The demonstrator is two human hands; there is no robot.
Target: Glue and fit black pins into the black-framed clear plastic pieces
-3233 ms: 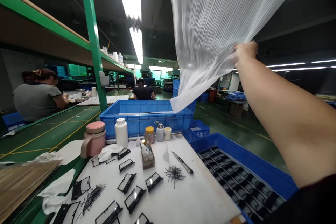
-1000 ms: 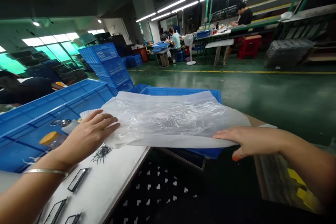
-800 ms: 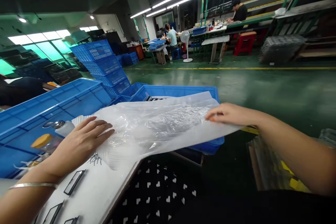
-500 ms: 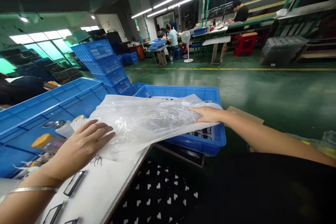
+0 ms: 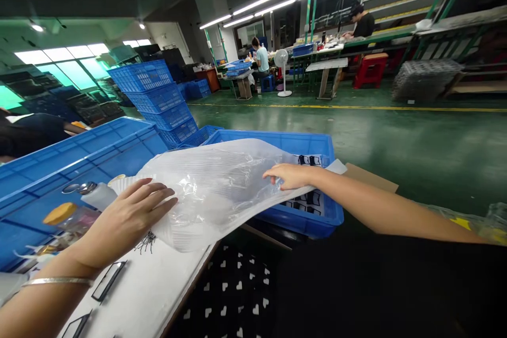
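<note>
A crinkled, translucent white plastic sheet (image 5: 217,179) with fine ribbing stretches from the white worktop across part of a blue bin (image 5: 301,140). My left hand (image 5: 137,214) rests on the sheet's left end, its fingers stretched out and slightly apart. Over the sheet's right part, my right hand (image 5: 291,175) touches it with loosely bent, separated fingers. Inside the bin, beside the sheet, rows of small black-and-white pieces (image 5: 309,160) show. Below my left hand, thin black frames (image 5: 109,281) and a clump of dark thin strands (image 5: 146,242) lie on the worktop.
A large blue crate (image 5: 119,140) stands at left, with a jar with a yellow lid (image 5: 61,214) and a white bottle (image 5: 97,194) beside it. Stacked blue baskets (image 5: 158,97) rise behind. Cardboard (image 5: 372,177) lies right of the bin. Several people sit working nearby.
My right hand has moved left across the sheet. The sheet's right part has shifted left and bulged up, showing more pieces in the bin. My left hand has barely moved.
</note>
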